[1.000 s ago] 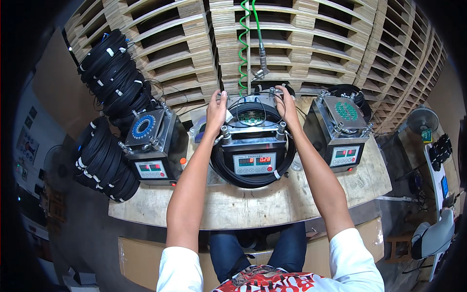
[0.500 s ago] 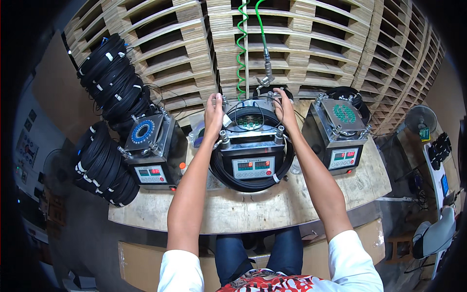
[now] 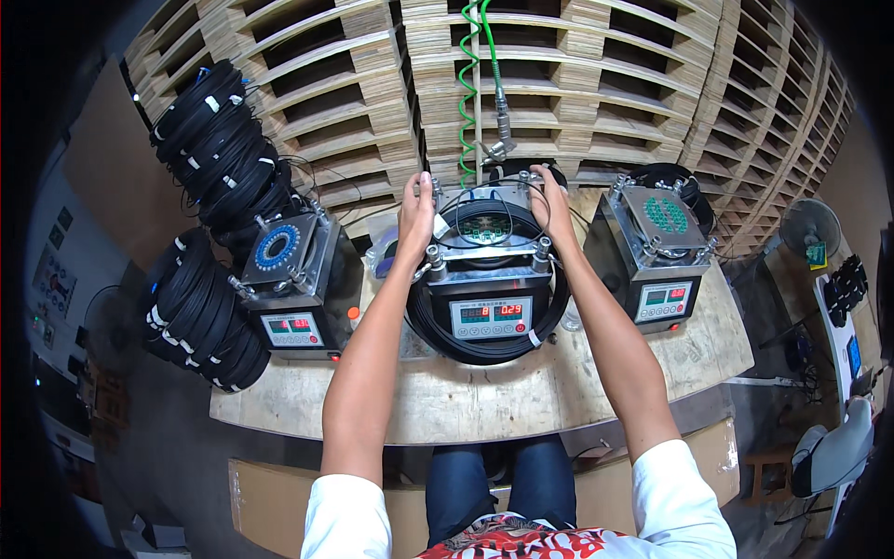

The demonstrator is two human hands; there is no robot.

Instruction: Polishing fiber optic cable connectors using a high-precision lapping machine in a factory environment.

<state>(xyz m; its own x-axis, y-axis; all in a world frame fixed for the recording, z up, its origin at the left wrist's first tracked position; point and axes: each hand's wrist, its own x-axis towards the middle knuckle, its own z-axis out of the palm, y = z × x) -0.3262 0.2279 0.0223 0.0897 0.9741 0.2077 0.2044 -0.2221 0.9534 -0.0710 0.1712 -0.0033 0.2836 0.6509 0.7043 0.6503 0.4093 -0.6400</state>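
Observation:
A polishing machine with a metal top plate (image 3: 489, 265) stands before me at the middle of the bench. Both my hands reach to its far corners. My left hand (image 3: 416, 216) closes round the far left corner knob (image 3: 436, 187). On the far right corner knob (image 3: 537, 177), my right hand (image 3: 553, 212) has its fingers curled. Parts of the fingers are hidden behind the knobs. A coil of black cable (image 3: 484, 354) hangs round the machine's front, framing its lit display panel (image 3: 490, 318). Green connector ends (image 3: 486, 235) show inside the loop on top.
Similar machines stand left, with a blue ring fixture (image 3: 276, 249), and right, with a green-dotted plate (image 3: 665, 215). Black cable coils (image 3: 219, 158) pile up at the left. Wooden pallets (image 3: 559, 56) rise behind. A green air hose (image 3: 491, 56) hangs above; a fan (image 3: 806, 226) stands right.
My hands stay at the same two corners, the left raised slightly. The figures on the middle machine's display differ. The view has shifted a little.

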